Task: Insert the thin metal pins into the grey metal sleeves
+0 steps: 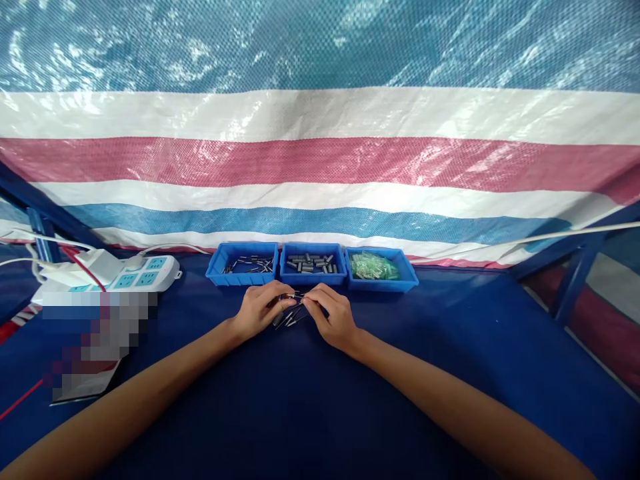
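Over the blue table, my left hand and my right hand are close together, both closed in a pinch. Between their fingertips is a small, thin metal rod, partly hidden by the fingers; its exact kind is too small to make out. Just beneath the hands lie several slim metal pieces in a loose pile. Directly behind are three blue bins: the left bin has thin metal pieces, the middle bin short dark grey cylinders, and the right bin greenish clear plastic packets.
A white power strip with plugged-in adapters and cables stands at the left. Near it lies a flat object, mostly blurred out. Striped plastic sheeting hangs behind the table, with blue metal frame bars at the sides.
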A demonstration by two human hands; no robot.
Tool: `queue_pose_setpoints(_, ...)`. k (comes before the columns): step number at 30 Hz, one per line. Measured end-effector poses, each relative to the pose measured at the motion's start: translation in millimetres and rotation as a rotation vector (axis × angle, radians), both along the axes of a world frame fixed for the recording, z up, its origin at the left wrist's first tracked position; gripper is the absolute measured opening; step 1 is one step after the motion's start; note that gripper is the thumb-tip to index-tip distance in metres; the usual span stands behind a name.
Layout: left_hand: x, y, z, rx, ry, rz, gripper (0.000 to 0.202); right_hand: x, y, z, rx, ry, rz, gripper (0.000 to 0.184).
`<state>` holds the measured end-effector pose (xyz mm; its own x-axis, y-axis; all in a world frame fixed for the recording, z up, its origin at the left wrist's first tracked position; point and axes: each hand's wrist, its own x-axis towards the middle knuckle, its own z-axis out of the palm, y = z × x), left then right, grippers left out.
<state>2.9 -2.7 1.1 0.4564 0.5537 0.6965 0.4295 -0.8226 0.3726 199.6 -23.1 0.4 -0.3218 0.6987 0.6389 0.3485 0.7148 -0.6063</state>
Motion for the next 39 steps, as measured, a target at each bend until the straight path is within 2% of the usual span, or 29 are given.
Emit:
queue_pose_setpoints(3, 1, 1, 1.3, 0.006, -0.002, -0.024, 0.007, 0, 0, -0.1, -0.024, -0.008, 0.005, 0.02)
queue_pose_setpoints(9, -1, 0, 0.2, 0.011, 0.075, -0.038, 0.016, -1, 1, -2.2, 0.003, -0.139, 0.046, 0.021)
queue_pose_setpoints(14, 0, 0, 1.8, 0.056, 0.065, -0.051, 0.01, -1, 2, -2.6, -0.008, -0.102, 0.0, 0.031)
queue_pose_setpoints(22, 2, -5, 7.8, 0.1, 0.013, -0.064, 0.02, -1, 3, -5.4, -0.064, -0.152, 0.036, 0.039)
queue_pose_setpoints(25, 1, -7, 6.7, 0.042, -0.024, -0.033, 0.02, -1, 3, -7.3, -0.038, -0.178, 0.019, 0.044)
queue_pose_setpoints(28, -2, -7, 2.4, -0.109, -0.146, 0.097, 0.02, -2, 3, -7.9, 0.003, -0.2, 0.005, 0.046)
queue_pose_setpoints(31, -3, -4, -1.6, -0.162, -0.186, 0.158, 0.021, -2, 3, -7.1, 0.009, -0.199, -0.002, 0.045)
queue_pose_setpoints(34, -3, -2, -2.5, -0.045, -0.088, 0.096, 0.022, -3, 2, -4.8, 0.001, -0.154, -0.053, 0.043)
queue_pose_setpoints(36, -2, -2, -1.2, 0.016, -0.033, 0.051, 0.026, -3, 2, -3.0, -0.027, -0.115, -0.093, 0.034)
queue_pose_setpoints(39, -2, -2, 1.5, 0.028, 0.011, 0.028, 0.031, -2, 2, -1.5, -0.099, -0.073, -0.097, 0.017)
